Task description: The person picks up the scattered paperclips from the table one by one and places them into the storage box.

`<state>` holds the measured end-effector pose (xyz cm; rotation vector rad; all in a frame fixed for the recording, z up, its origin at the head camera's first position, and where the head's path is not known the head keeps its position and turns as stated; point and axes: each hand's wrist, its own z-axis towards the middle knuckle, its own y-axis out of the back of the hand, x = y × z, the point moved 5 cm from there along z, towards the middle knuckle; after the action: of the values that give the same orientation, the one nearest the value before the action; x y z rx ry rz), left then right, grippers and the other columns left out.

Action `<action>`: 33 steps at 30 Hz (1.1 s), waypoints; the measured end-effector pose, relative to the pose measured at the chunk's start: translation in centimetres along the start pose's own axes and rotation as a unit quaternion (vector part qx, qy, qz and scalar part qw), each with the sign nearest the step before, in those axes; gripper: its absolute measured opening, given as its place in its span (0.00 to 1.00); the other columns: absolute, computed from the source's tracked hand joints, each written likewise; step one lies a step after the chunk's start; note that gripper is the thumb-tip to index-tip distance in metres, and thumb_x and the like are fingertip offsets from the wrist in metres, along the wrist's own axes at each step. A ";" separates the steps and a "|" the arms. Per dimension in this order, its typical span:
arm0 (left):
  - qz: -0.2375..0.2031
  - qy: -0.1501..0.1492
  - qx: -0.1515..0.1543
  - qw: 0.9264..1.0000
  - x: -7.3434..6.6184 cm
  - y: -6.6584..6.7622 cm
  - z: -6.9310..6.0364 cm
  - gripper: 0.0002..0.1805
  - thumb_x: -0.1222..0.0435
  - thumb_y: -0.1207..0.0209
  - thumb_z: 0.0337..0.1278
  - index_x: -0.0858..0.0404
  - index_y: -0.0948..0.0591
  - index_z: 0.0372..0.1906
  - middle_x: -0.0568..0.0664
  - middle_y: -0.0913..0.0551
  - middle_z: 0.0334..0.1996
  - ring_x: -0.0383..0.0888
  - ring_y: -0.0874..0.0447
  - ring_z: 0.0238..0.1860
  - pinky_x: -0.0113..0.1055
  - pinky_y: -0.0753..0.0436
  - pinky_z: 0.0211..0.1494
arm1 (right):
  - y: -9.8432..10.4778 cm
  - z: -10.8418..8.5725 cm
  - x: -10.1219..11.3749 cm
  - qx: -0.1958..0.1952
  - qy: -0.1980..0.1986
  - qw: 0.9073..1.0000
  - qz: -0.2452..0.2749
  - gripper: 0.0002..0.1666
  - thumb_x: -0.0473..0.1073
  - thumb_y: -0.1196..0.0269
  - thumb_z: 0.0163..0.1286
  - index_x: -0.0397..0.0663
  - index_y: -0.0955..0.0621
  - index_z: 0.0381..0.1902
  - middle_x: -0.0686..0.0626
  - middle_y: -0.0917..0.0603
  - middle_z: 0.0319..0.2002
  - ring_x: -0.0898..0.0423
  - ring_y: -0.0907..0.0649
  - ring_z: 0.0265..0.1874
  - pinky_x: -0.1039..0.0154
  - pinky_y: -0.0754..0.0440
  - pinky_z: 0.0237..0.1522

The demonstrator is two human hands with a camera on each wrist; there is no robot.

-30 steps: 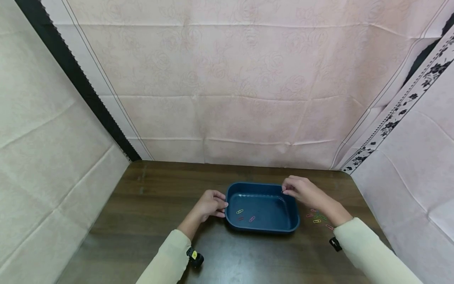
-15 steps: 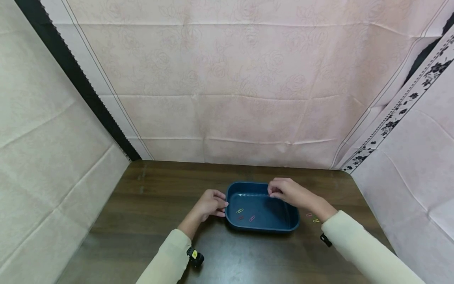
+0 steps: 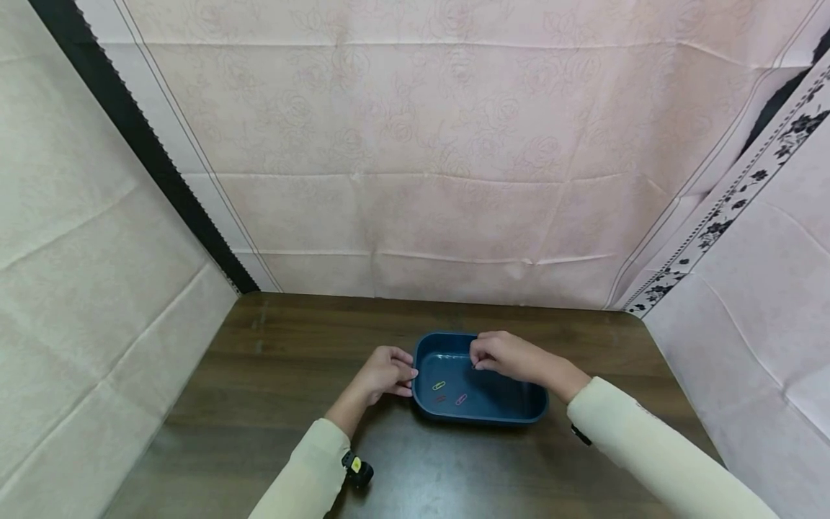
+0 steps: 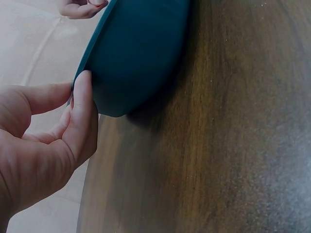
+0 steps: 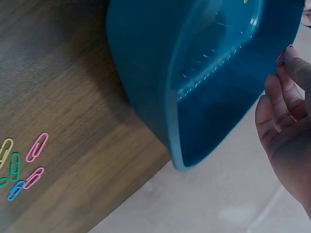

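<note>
A blue plastic tray (image 3: 480, 420) stands on the wooden table. My left hand (image 3: 384, 375) pinches its left rim between thumb and fingers, as the left wrist view shows closely. Over the tray's far side, my right hand (image 3: 509, 355) pinches a red paper clip (image 5: 280, 57) between thumb and forefinger. On the tray's floor lie a yellow paper clip (image 3: 439, 386), a dark red paper clip (image 3: 440, 398) and a pink paper clip (image 3: 461, 399). Beside the tray, the right wrist view shows loose pink (image 5: 37, 147), green, blue and yellow paper clips; my right arm hides them in the head view.
The brown wooden table (image 3: 272, 404) extends around the tray. Pale cloth (image 3: 454, 180) hangs behind its far edge, with more cloth at both sides. A black wrist camera (image 3: 358, 472) sits at my left sleeve.
My right hand has moved left from the tray's far right corner to over its far middle, carrying the paper clip. The forearm now covers the loose clips. My left hand has stayed put.
</note>
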<state>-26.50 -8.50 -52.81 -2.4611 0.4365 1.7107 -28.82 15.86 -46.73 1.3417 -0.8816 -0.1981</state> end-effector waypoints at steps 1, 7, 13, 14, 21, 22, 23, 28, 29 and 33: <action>0.000 0.001 -0.001 1.000 0.0 0.0 0.0 0.16 0.73 0.39 0.69 0.76 0.25 0.57 0.69 0.15 0.44 0.45 0.14 0.31 0.40 0.07 0.37 | -0.1 0.2 0.2 0.005 0.003 1.000 -0.002 0.06 0.39 0.34 0.73 0.53 0.19 0.35 0.58 0.23 0.33 0.63 0.24 0.32 0.71 0.19 0.33; -0.001 0.006 -0.003 1.000 0.1 0.3 0.0 0.16 0.73 0.39 0.70 0.75 0.25 0.57 0.69 0.16 0.44 0.45 0.14 0.31 0.40 0.07 0.38 | -0.8 1.3 1.2 0.034 0.015 0.999 -0.019 0.06 0.38 0.34 0.73 0.54 0.20 0.35 0.56 0.24 0.32 0.63 0.26 0.30 0.71 0.22 0.33; -0.001 0.006 -0.003 1.000 0.2 0.3 0.0 0.16 0.73 0.40 0.70 0.75 0.25 0.57 0.70 0.16 0.45 0.46 0.14 0.31 0.40 0.07 0.38 | -1.7 2.3 1.1 0.068 0.021 0.997 -0.029 0.02 0.38 0.35 0.74 0.50 0.17 0.38 0.57 0.22 0.34 0.64 0.24 0.31 0.73 0.20 0.35; -0.002 0.007 -0.003 1.000 0.2 0.3 0.0 0.16 0.73 0.39 0.70 0.75 0.25 0.57 0.70 0.16 0.45 0.46 0.13 0.31 0.40 0.07 0.38 | -1.9 2.5 1.1 0.074 0.021 0.997 -0.031 0.02 0.38 0.35 0.74 0.49 0.16 0.39 0.57 0.21 0.35 0.64 0.24 0.32 0.73 0.19 0.35; -0.005 0.006 0.000 1.000 0.2 0.2 0.1 0.17 0.73 0.38 0.69 0.75 0.25 0.57 0.70 0.16 0.44 0.47 0.13 0.32 0.41 0.07 0.38 | -2.9 3.5 1.0 0.106 0.022 0.993 -0.045 0.00 0.39 0.33 0.73 0.50 0.15 0.39 0.58 0.22 0.34 0.64 0.23 0.32 0.72 0.18 0.37; -0.007 0.007 -0.001 1.000 0.2 0.2 0.1 0.17 0.73 0.38 0.69 0.75 0.24 0.57 0.69 0.16 0.44 0.47 0.13 0.32 0.41 0.07 0.38 | -2.9 3.7 0.9 0.111 0.022 0.993 -0.046 0.01 0.40 0.33 0.73 0.49 0.16 0.40 0.58 0.22 0.34 0.63 0.23 0.32 0.72 0.18 0.37; -0.006 0.007 0.000 1.000 0.2 0.2 0.1 0.17 0.72 0.38 0.69 0.75 0.24 0.57 0.69 0.16 0.43 0.47 0.13 0.32 0.41 0.07 0.38 | -3.0 3.8 0.9 0.115 0.022 0.992 -0.049 0.01 0.40 0.34 0.73 0.49 0.16 0.40 0.58 0.22 0.34 0.63 0.23 0.32 0.72 0.18 0.38; -0.009 0.006 0.003 1.000 0.2 0.1 0.1 0.17 0.73 0.38 0.68 0.75 0.25 0.57 0.68 0.15 0.43 0.48 0.12 0.33 0.40 0.07 0.38 | -3.3 4.3 0.7 0.138 0.022 0.988 -0.069 0.03 0.42 0.34 0.74 0.50 0.16 0.39 0.59 0.22 0.33 0.64 0.23 0.31 0.74 0.18 0.37; -0.009 0.006 0.003 1.000 0.1 0.1 0.1 0.17 0.73 0.38 0.68 0.75 0.25 0.57 0.68 0.15 0.43 0.48 0.12 0.33 0.40 0.07 0.38 | -3.4 4.4 0.6 0.142 0.021 0.987 -0.071 0.03 0.42 0.34 0.74 0.50 0.15 0.39 0.59 0.22 0.33 0.64 0.23 0.31 0.74 0.18 0.37; -0.009 0.006 0.003 1.000 0.2 0.1 0.2 0.16 0.73 0.38 0.68 0.75 0.24 0.56 0.68 0.15 0.43 0.48 0.12 0.33 0.40 0.07 0.37 | -3.4 4.7 0.6 0.154 0.017 0.986 -0.065 0.02 0.41 0.34 0.74 0.50 0.15 0.39 0.58 0.21 0.33 0.64 0.23 0.31 0.74 0.18 0.36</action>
<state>-26.66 -8.58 -53.03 -2.4645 0.4195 1.6857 -30.22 11.03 -49.68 1.6878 -0.8194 -0.1438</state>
